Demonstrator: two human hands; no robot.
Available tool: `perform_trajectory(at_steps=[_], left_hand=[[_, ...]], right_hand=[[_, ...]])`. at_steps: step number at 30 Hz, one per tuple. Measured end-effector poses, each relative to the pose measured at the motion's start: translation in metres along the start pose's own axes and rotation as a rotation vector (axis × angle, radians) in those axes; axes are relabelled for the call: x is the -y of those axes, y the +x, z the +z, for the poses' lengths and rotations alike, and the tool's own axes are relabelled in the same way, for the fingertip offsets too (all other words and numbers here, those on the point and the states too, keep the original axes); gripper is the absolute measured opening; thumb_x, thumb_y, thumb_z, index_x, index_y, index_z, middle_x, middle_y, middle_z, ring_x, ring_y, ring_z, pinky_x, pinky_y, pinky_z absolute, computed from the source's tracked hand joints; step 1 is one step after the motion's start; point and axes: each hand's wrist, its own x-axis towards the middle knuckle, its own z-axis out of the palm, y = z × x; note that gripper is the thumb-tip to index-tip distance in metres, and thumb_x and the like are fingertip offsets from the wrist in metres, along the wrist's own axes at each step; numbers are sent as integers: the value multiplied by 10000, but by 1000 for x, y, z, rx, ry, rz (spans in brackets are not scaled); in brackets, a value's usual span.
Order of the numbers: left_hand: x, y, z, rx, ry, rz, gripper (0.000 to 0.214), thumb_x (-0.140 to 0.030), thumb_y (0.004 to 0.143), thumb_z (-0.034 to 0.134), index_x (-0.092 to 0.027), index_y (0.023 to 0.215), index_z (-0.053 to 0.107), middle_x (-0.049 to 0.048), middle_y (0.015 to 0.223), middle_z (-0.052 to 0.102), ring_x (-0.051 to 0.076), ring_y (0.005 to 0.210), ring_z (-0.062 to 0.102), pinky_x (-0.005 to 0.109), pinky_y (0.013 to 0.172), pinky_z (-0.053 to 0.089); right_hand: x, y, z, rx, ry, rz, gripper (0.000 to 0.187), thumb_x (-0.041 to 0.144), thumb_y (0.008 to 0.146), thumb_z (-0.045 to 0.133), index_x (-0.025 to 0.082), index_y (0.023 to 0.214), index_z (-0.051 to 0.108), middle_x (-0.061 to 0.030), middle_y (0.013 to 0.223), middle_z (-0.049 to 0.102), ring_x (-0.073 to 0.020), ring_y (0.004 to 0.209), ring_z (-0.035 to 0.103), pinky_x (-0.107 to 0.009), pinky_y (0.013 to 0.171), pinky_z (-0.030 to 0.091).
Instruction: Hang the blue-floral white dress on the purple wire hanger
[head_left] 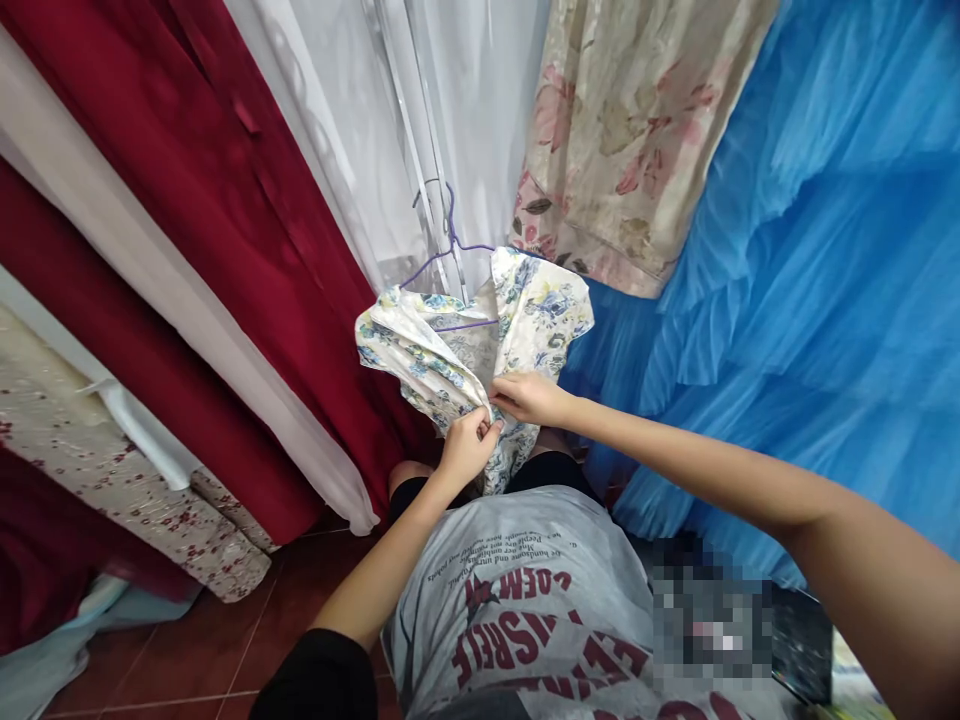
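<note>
Your left hand (469,445) and right hand (531,398) pinch the blouse (540,305) at its near front edges, a sensible hold for cloth that looks light, soft and easily creased.

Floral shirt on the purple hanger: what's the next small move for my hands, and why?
On the floral shirt, I'd probably close the front a little higher: your left hand and right hand pinch it close together, while above them the front gapes open, with the bar of the purple hanger showing in the gap.
</note>
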Motion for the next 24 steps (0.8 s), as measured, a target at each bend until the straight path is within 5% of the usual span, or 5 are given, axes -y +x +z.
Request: perform_trajectory(at_steps=[8, 14, 19, 24], left_hand=[[-9, -4, -13, 103, 153, 9, 301, -279, 930, 530, -224, 659, 411, -37, 582, 458, 155, 568, 449, 269, 591, 293], [-40, -5, -26, 219, 329, 55, 205, -226, 897, 540, -227, 691, 541, 52, 666, 612, 237, 661, 589, 319, 619, 306], [-61, -8, -18, 256, 472, 89, 159, -216, 920, 505, -210, 804, 613, 112, 796, 700, 295, 753, 663, 349, 652, 349], [-62, -18, -8, 286, 434, 113, 146, -210, 919, 521, -216, 788, 585, 91, 771, 687, 260, 708, 646, 335, 632, 345]], right_hand=[[-18, -1, -3, 35, -148, 21, 283, 293, 1062, 389, 148, 1020, 629, -125, 877, 739, -200, 746, 641, -276, 635, 353], [-50, 46, -57, -48, -398, 9, 350, 343, 1061, 376, 133, 1049, 656, -107, 805, 724, -192, 669, 585, -295, 604, 309], [-70, 93, -112, -151, -511, 84, 345, 329, 1048, 377, 126, 1101, 651, -87, 837, 706, -201, 686, 571, -307, 645, 327], [-71, 107, -136, -220, -457, 221, 286, 285, 1007, 479, 95, 1153, 636, -133, 947, 723, -254, 815, 618, -322, 714, 341]])
